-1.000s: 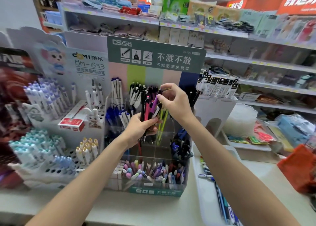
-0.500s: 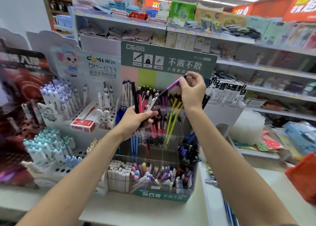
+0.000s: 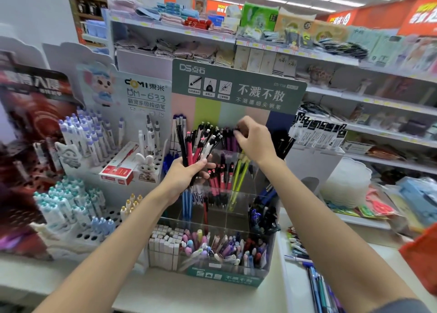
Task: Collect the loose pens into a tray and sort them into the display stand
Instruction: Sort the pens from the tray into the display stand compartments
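Note:
A clear tiered display stand (image 3: 236, 273) with a green header stands in the middle of the counter, its compartments full of pens. My left hand (image 3: 186, 173) grips a bunch of pens (image 3: 195, 147), pink, black and white, in front of the stand's upper tier. My right hand (image 3: 253, 138) reaches to the top tier and pinches the top of a purple pen (image 3: 233, 143) that stands among other purple pens there. A white tray (image 3: 287, 275) with several loose pens lies on the counter to the right of the stand, partly hidden by my right forearm.
A white pen rack (image 3: 78, 232) with blue and purple capped pens stands to the left, with a red box (image 3: 118, 168) on it. Store shelves (image 3: 354, 97) of goods run behind. A stack of clear lids (image 3: 345, 185) and an orange thing (image 3: 421, 258) sit at the right.
My right hand has come down from in front of the header with the purple pen and now sets it among the purple pens in the top tier. My left hand still holds the bunch.

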